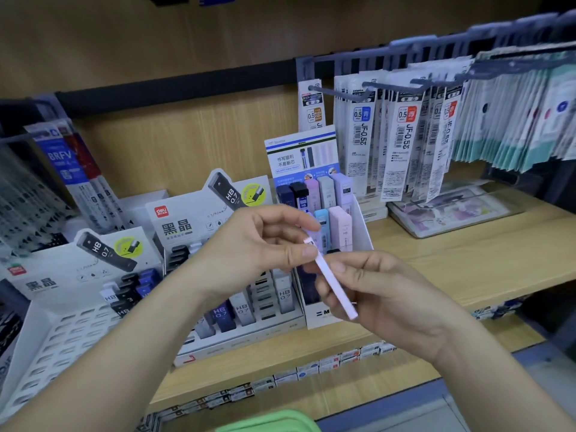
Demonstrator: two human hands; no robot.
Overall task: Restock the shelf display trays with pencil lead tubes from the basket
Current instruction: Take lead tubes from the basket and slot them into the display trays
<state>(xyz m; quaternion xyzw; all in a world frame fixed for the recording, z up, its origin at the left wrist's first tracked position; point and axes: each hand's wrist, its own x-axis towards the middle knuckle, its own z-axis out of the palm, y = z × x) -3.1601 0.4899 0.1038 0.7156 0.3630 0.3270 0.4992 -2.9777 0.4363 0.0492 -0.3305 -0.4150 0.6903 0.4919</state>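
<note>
A slim pale pink lead tube (pixel 335 283) is held between both hands in front of the shelf. My left hand (pixel 265 244) pinches its upper end with thumb and forefinger. My right hand (pixel 383 291) grips its lower half. Just behind stands a white tiered display tray (pixel 361 226) with pastel and dark tubes (pixel 341 227). To its left a white tray (pixel 249 333) holds HB 0.7 tubes (pixel 241 310). Further left, a third tray (pixel 56 341) has many empty slots. The green basket's rim (pixel 271 422) shows at the bottom edge.
Refill packs (pixel 402 141) hang from dark pegs at upper right, above flat packs (pixel 448 210) lying on the wooden shelf (pixel 467 254). More hanging packs (pixel 71 169) are at the left. Small boxes (pixel 311 367) line the lower shelf.
</note>
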